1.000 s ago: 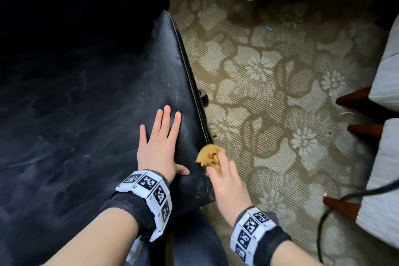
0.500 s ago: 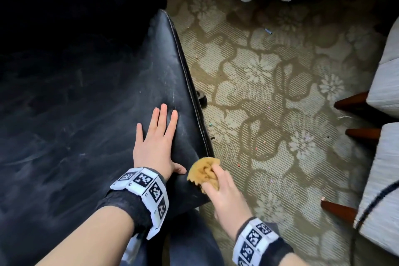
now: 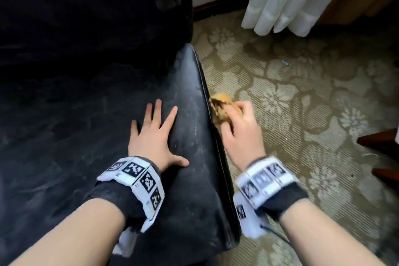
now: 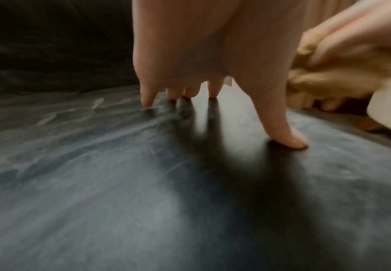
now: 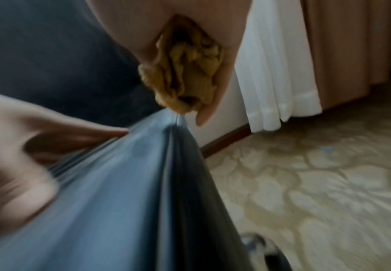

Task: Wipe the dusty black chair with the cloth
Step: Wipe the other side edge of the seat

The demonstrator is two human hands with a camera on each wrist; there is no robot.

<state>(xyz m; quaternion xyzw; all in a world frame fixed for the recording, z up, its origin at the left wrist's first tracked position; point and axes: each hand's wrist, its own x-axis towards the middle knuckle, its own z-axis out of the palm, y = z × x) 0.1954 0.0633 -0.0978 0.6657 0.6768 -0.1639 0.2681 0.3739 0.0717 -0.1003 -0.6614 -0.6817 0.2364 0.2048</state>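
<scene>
Fingers of the right hand (image 3: 239, 129) grip one cloth (image 3: 220, 107) at one chair (image 3: 190, 136); left hand (image 3: 154, 138) lies spread.

The right hand (image 3: 240, 129) and its wristband (image 3: 266, 181) are smeared by motion blur in the head view. Much of the cloth (image 3: 220, 108) is covered by the curled fingers. The chair (image 3: 64, 114) is cut off at the left edge.

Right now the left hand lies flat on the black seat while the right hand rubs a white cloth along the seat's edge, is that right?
Nearly. The cloth is yellow-brown, not white, as the head view shows. The rest stands: the left hand lies flat on the black seat, and the right hand grips the cloth at the seat's edge.
</scene>
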